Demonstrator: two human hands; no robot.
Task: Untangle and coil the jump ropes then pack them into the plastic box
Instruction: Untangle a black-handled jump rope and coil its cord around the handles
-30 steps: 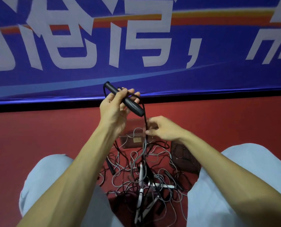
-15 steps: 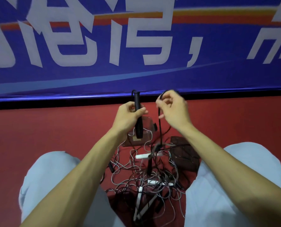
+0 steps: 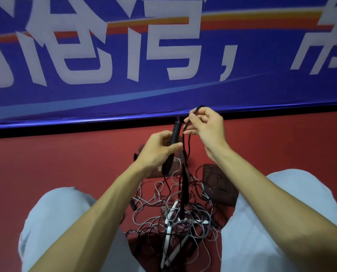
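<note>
Red matte floor (image 3: pixel 65 163) is running up to a blue banner with large white characters (image 3: pixel 104 95) that is filling the top half of the frame. Person is sitting, with pale blue trouser legs (image 3: pixel 55 222) taking up lower left and lower right. At centre frame the left hand (image 3: pixel 157 152) is wrapping its fingers round a slim black rope handle (image 3: pixel 176 132), holding it near upright with the top end poking above the knuckles. Just up and right, the right hand (image 3: pixel 206 126) is pinching a bend of thin black cord (image 3: pixel 186 146) between thumb and fingertips, and the cord is dropping from that pinch past the left hand. Below the hands a second black handle (image 3: pixel 184 185) seems to be dangling over the pile. Other ropes are lying as a loose heap of grey, white and black cord (image 3: pixel 201 218) with white handles (image 3: pixel 170 213) between the knees, lower centre. Behind the left hand a clear plastic box (image 3: pixel 142 154) is sitting on the floor, mostly hidden. Right of it is a dark translucent flat piece (image 3: pixel 218 183), possibly a lid; cannot tell. Judgement: cord is looking light, limp and smooth, so it is likely to be springing out of loops and snagging on neighbours. Handles are rigid and the sound place to grip, both together in one hand, with the other hand feeding cord in even loops and easing gently where strands are crossing.
</note>
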